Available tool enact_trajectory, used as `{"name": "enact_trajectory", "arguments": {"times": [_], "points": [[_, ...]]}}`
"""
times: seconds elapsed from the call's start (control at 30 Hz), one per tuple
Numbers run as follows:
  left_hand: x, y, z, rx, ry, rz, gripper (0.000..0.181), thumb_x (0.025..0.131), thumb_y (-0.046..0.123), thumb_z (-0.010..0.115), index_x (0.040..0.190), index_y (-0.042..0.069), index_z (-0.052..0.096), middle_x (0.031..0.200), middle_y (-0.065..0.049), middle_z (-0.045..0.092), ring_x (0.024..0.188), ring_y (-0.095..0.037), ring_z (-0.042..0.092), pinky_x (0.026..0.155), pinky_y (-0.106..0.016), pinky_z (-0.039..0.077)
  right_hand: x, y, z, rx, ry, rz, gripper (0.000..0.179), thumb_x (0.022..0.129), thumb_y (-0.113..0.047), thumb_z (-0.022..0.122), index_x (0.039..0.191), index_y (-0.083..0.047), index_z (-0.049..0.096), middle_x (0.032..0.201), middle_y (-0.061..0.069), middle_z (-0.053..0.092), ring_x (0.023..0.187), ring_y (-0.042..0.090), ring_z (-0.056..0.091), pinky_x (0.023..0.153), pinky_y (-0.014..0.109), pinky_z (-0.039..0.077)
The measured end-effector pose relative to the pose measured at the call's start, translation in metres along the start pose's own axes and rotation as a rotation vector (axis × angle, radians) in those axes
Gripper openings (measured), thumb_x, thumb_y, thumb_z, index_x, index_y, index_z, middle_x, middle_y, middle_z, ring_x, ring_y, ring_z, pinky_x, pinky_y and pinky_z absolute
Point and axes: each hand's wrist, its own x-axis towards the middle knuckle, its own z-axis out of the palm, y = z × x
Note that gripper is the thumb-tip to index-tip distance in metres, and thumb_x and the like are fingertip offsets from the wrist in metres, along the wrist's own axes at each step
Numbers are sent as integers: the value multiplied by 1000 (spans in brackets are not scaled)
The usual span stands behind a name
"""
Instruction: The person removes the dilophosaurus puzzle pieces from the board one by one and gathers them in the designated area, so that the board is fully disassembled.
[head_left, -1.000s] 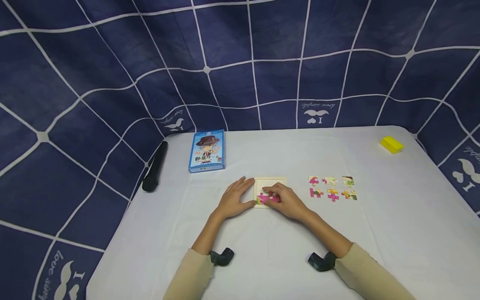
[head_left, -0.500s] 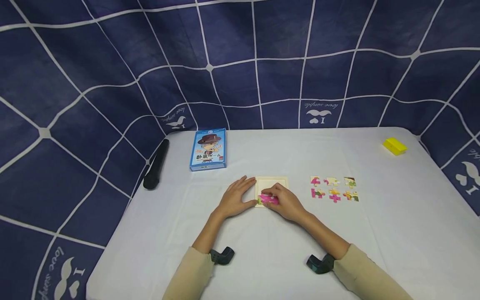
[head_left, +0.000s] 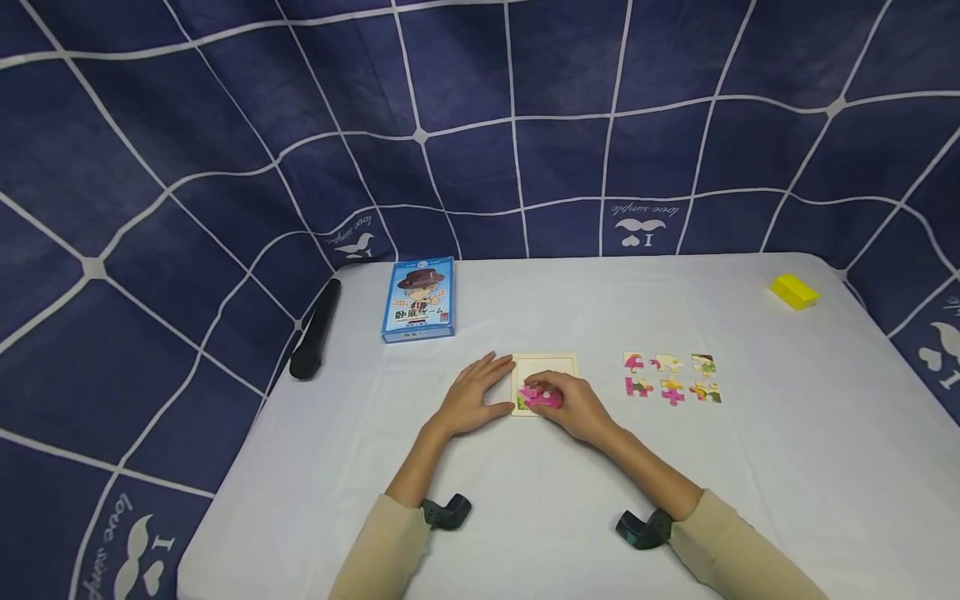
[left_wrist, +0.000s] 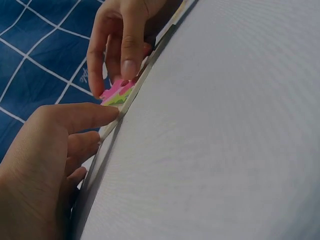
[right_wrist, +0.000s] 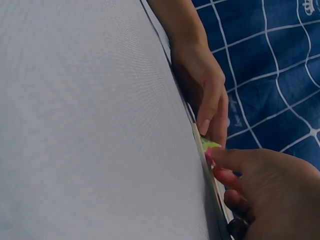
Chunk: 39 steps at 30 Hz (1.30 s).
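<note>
A small pale puzzle tray [head_left: 545, 357] lies on the white table in front of me. Pink and green jigsaw pieces [head_left: 525, 395] sit in its lower part, partly hidden by fingers. My left hand [head_left: 467, 398] rests against the tray's left side, its thumb and fingers extended along the edge. My right hand [head_left: 579, 408] is over the tray's lower right and pinches a pink jigsaw piece [head_left: 550, 398] between thumb and fingers. In the left wrist view a pink piece [left_wrist: 116, 91] looks tilted up above the tray's rim. How the pieces join is hidden.
Several loose jigsaw pieces [head_left: 672, 388] lie in two rows right of the tray. A blue card-game box [head_left: 420, 302] stands at the back left, beside a black cylindrical object [head_left: 315, 330]. A yellow block [head_left: 795, 292] is at the far right. A dark curtain surrounds the table.
My right hand has shifted slightly within the tray area, and the pink pieces under its fingers have moved a little. My left hand stays at the tray's edge. The head view drifts slightly.
</note>
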Motion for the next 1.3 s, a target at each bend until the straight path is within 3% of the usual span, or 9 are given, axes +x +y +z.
{"name": "enact_trajectory", "arguments": {"times": [0.3, 0.63, 1.0, 1.2, 1.3], "points": [[1, -1, 0, 6, -12, -11, 68, 82, 43, 60, 141, 16, 39, 147, 6, 32, 138, -20, 16, 110, -44, 16, 0, 5, 2, 72, 41, -48, 35, 77, -3, 73, 108, -17, 66, 82, -5, 68, 50, 6, 38, 44, 20, 33], [2, -1, -1, 7, -4, 7, 68, 83, 42, 61, 141, 15, 39, 147, 4, 32, 138, -21, 17, 110, -43, 15, 0, 6, 1, 92, 39, -31, 27, 76, -3, 74, 100, -15, 72, 90, -4, 68, 60, 6, 43, 51, 21, 38], [1, -2, 2, 9, 4, 18, 68, 83, 43, 61, 141, 15, 40, 147, 3, 33, 138, -21, 18, 110, -41, 14, -2, -1, -9, 208, 60, 76, 23, 79, -11, 73, 101, -17, 71, 59, -4, 51, 48, 8, 36, 41, 21, 29], [1, -1, 2, 13, 1, 14, 68, 83, 43, 61, 141, 15, 39, 147, 3, 33, 138, -21, 17, 110, -42, 15, -11, -24, -32, 262, 60, 144, 23, 80, -9, 71, 103, -12, 70, 46, 1, 34, 41, -1, 23, 36, 22, 21], [1, -2, 1, 17, 2, 8, 68, 83, 44, 61, 141, 15, 39, 147, 4, 32, 138, -19, 17, 110, -41, 14, -22, -27, -46, 270, 52, 156, 24, 80, -8, 71, 104, -10, 70, 61, 6, 56, 40, -4, 19, 35, 23, 20]]}}
